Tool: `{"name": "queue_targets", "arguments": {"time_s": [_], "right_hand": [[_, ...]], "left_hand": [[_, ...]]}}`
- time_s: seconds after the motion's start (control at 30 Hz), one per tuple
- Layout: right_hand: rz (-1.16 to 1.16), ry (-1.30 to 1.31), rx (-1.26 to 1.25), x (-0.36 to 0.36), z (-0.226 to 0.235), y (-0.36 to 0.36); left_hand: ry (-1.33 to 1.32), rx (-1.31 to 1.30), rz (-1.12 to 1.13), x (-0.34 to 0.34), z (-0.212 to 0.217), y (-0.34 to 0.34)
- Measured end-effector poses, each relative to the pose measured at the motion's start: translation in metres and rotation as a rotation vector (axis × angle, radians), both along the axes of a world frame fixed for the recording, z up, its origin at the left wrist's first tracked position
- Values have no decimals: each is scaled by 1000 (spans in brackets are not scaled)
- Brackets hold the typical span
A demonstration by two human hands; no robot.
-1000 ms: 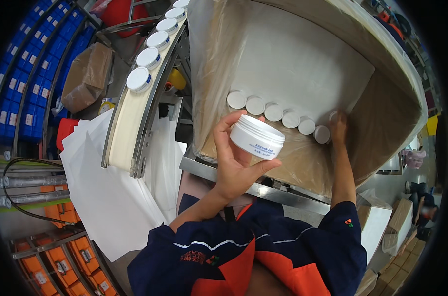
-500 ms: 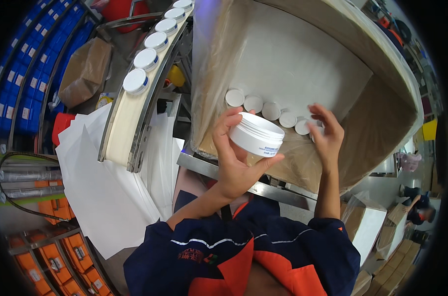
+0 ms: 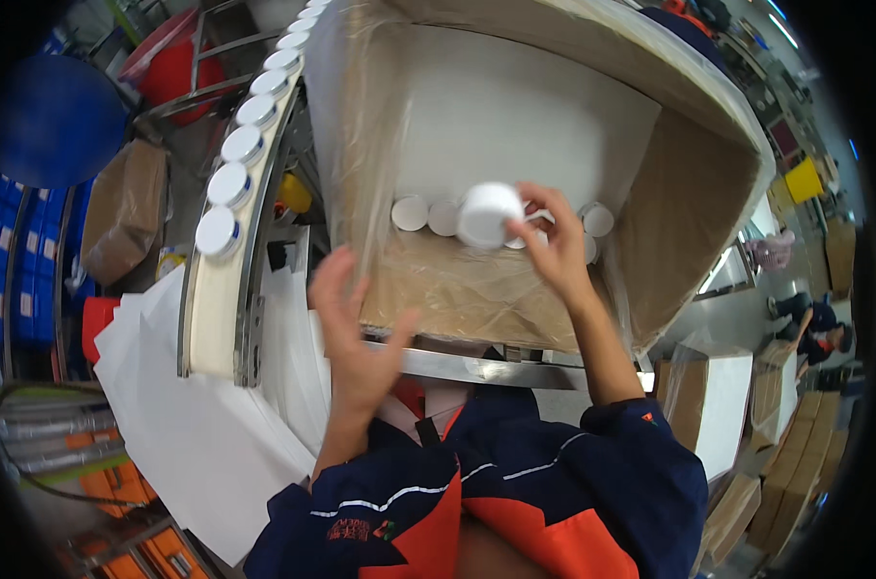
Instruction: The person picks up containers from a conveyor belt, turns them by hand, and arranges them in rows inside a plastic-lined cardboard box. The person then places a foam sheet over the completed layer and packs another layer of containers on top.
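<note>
Fingers of right hand clamped on one white jar; left hand fingers apart, empty.

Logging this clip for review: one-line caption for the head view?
Right hand carries a white jar into the lined cardboard box; left hand is empty, open.

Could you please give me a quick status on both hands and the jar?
Right hand grips white jar inside the cardboard box. Left hand open, empty, outside the box. Row of jars at the back; nothing blocking.
</note>
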State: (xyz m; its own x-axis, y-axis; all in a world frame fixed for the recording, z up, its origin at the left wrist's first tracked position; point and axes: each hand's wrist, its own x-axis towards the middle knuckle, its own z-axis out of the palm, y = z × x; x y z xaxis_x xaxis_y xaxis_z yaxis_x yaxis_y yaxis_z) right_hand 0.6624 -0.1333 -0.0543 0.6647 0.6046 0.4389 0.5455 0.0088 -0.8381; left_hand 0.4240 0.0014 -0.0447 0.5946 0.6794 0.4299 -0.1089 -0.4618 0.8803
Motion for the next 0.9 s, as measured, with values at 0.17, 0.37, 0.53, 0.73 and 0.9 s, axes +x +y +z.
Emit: {"name": "queue_targets", "arguments": {"time_s": [0.17, 0.37, 0.53, 0.73, 0.9], "right_hand": [[-493, 391, -6, 145, -135, -49], [-661, 307, -275, 175, -199, -72], [-790, -199, -472, 182, -207, -81], [-608, -288, -908, 145, -167, -38], [-672, -445, -989, 129, -152, -47]], "left_hand": [[-40, 101, 506, -44, 2, 68], [355, 521, 902, -83, 16, 140], [412, 751, 921, -87, -1, 186], [749, 857, 924, -82, -10, 215], [872, 825, 674, -121, -73, 259]]}}
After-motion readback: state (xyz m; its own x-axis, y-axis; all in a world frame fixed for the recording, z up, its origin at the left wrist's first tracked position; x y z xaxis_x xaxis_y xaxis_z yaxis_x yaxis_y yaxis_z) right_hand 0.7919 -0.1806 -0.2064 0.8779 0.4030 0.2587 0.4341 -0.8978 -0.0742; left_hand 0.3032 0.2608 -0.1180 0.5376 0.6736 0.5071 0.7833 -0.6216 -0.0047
